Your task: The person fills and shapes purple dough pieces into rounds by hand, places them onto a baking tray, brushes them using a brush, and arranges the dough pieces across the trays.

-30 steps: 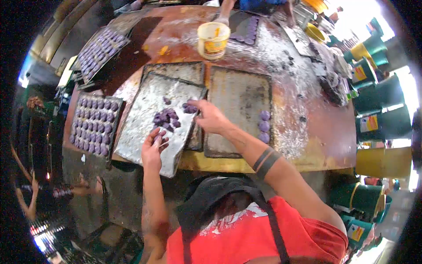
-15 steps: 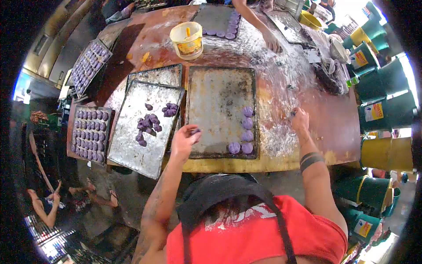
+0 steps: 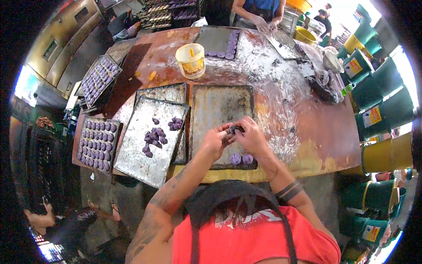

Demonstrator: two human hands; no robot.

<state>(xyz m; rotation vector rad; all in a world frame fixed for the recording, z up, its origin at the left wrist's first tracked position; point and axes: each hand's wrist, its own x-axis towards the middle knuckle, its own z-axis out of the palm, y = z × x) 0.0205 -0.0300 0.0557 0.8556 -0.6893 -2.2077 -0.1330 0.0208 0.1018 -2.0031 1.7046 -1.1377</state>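
My left hand [image 3: 216, 141] and my right hand [image 3: 251, 135] meet above the right-hand baking tray [image 3: 206, 114]. Between their fingers is a small dark purple piece [image 3: 235, 129], partly covered by the fingertips. Both hands are closed around it. Two round purple dough balls [image 3: 235, 159] show at that tray's lower right; my right hand and forearm hide the tray edge above them. To the left, a silvery tray [image 3: 132, 145] carries a pile of purple dough lumps [image 3: 154, 137] and a smaller clump [image 3: 176, 124].
A tray of purple pieces in rows [image 3: 96, 144] lies at the left, another [image 3: 100, 79] behind it. A white tub [image 3: 190, 60] stands mid-table. Across the table, a co-worker's hands [image 3: 266, 25] are near a tray. Flour covers the table's right part; green bins [image 3: 382, 112] stand beyond.
My right hand has come from the floured table to the tray, and my left hand has moved right to meet it. The co-worker's hands have drawn back. The view has shifted.
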